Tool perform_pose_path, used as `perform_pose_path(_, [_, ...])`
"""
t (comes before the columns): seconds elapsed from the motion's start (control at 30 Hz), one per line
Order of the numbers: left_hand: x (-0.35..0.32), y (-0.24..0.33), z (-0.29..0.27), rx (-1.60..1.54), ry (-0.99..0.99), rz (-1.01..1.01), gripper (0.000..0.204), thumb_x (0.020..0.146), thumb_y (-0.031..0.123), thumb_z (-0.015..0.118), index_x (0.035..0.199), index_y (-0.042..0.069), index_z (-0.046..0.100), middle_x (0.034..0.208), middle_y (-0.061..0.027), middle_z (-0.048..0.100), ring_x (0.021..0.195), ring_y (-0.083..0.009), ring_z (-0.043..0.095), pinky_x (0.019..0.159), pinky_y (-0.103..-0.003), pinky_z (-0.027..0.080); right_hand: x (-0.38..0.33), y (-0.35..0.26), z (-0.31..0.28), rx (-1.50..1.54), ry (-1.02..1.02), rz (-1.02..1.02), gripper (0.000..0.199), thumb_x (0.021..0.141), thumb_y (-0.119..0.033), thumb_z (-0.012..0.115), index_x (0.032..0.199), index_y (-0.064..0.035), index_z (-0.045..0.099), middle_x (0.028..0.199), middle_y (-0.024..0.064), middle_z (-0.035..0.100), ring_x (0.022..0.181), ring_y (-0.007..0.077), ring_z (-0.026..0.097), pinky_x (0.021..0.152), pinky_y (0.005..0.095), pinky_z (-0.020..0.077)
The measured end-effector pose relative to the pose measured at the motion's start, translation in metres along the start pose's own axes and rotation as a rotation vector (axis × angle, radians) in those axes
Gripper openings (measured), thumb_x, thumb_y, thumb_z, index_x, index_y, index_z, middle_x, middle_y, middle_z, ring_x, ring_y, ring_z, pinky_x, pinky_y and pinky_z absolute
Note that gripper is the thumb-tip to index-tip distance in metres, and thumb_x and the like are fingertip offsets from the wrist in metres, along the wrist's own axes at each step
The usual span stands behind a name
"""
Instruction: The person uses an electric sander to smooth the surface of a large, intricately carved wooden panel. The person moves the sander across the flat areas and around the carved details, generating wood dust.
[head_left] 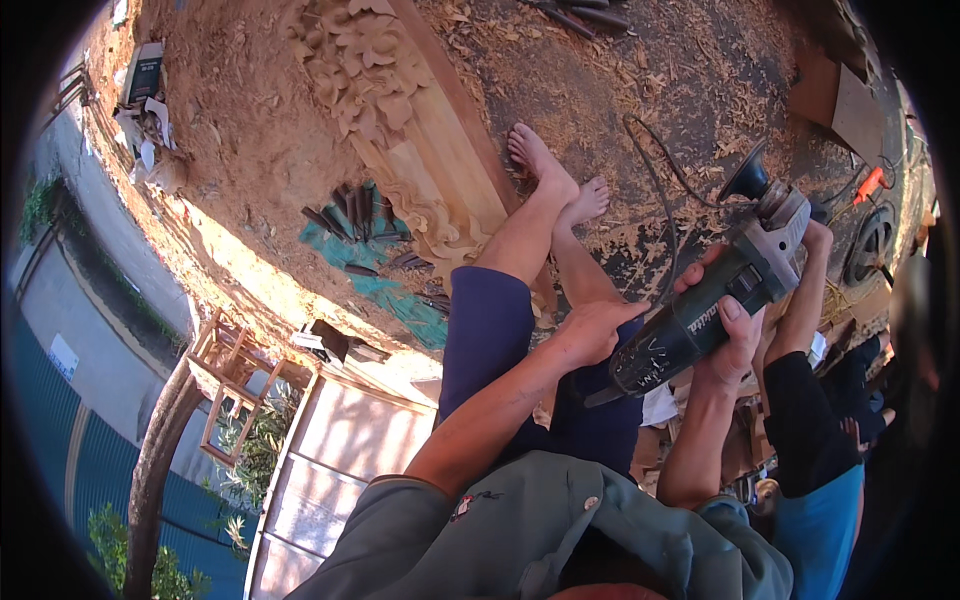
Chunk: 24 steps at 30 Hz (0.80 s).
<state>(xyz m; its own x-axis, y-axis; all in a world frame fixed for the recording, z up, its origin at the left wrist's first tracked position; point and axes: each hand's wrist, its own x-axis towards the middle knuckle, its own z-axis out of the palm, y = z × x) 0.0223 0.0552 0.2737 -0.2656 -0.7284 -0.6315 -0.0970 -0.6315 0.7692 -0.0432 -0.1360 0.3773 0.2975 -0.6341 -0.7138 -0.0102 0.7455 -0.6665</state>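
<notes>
The power tool partly concealed the right hand; the upper edge truncated the carved wooden panel; a dark form at far right appeared blurred.

Near three o'clock there is one dark green and grey handheld power tool with a round black pad, with two bare hands, one left and one right. One long, pale carved wooden panel lies toward eleven, two bare feet rest toward one, and one open cardboard box sits at two. Toward nine, one teal cloth bears several dark slim carving tools, overlapping too much to count, while one slatted wooden frame stands between eight and nine.
</notes>
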Motion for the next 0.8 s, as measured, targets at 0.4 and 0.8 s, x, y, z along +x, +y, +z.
perform_pose_path(0.4, [-0.037, 0.011, -0.036, -0.348, 0.256, -0.192, 0.038, 0.106, 0.016, 0.063, 0.141, 0.002, 0.063, 0.128, -0.0162, 0.071, 0.117, -0.0246, 0.069, 0.102, -0.037, 0.054, -0.054, 0.045, -0.027, 0.314, 0.065, -0.205, 0.063, 0.085, -0.02, 0.078, 0.137, 0.0067, 0.054, 0.125, 0.0184, 0.064, 0.124, 0.0406, 0.067, 0.11, 0.0553, 0.0546])
perform_pose_path(0.8, [-0.142, -0.046, -0.194, -0.416, 0.225, -0.527, 0.056, 0.111, 0.029, 0.06, 0.154, -0.004, 0.045, 0.146, -0.0202, 0.061, 0.136, -0.0273, 0.06, 0.116, -0.039, 0.046, -0.015, 0.195, 0.087, 0.308, 0.181, -0.089, 0.094, 0.083, -0.006, 0.083, 0.156, -0.0048, 0.025, 0.121, 0.0171, 0.064, 0.098, 0.0219, 0.07, 0.087, 0.0376, 0.0586])
